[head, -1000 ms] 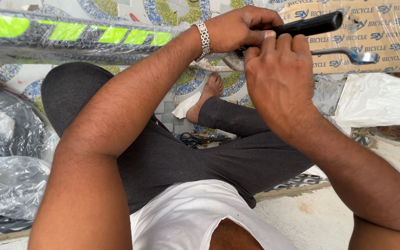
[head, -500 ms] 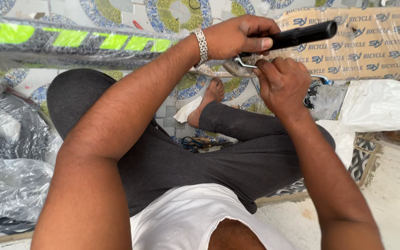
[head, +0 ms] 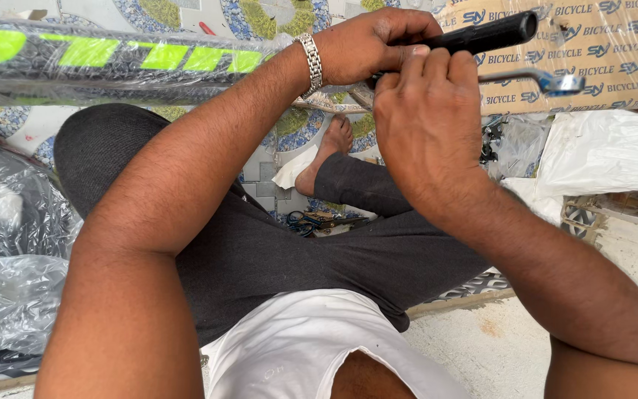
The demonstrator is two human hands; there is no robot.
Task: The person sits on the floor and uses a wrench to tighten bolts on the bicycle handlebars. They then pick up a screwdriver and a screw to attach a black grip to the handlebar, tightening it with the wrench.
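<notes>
Left hand: at 12 o'clock in the view, fingers curled tight around the inner end of the grip, back of the hand up; a metal bracelet sits on the wrist.
Right hand: just below and touching the left hand, at 1 o'clock; fingers bent and pressed up against the underside of the bar. Its back hides the fingertips, so I cannot tell whether it holds anything.
Grip: black, round, on the end of a handlebar; it juts out of the left hand toward 2 o'clock, tilted slightly up, free end bare.
Brake lever: silver with a blue tip, just under the grip, running toward 3 o'clock, clear of both hands.
Frame: dark tube with bright green blocks, wrapped in clear plastic, lying across the top from 9 o'clock to the left wrist.
Carton: brown cardboard with blue print, behind the grip and lever at 1 to 2 o'clock.
Legs: 1 knee raised at 10 o'clock in dark trousers; the other leg folded, its bare foot on the patterned tile floor below the hands.
Small tools: on the floor between the legs, too small to tell apart.
Plastic sheet: crumpled, grey, at 8 to 9 o'clock.
White bag: at 3 o'clock, under the carton.
</notes>
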